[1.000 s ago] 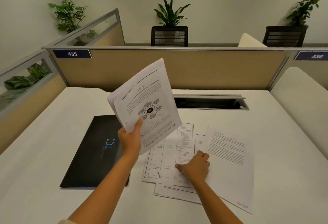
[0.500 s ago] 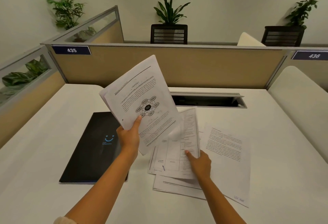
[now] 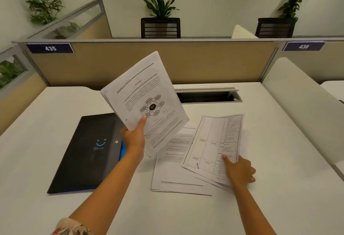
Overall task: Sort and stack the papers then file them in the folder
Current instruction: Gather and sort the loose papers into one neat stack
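Now that your right hand [image 3: 239,170] has pinched the table-grid sheet [image 3: 214,145] up, your left hand [image 3: 134,138] grips the diagram-topped stack [image 3: 145,102], awaiting it.

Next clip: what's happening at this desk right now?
A person is sorting papers at a white desk. The left hand holds up a small stack with a diagram page on top. The right hand pinches a table-printed sheet, lifting it off the loose pages lying on the desk. The black folder lies closed at the left, nothing filed yet.
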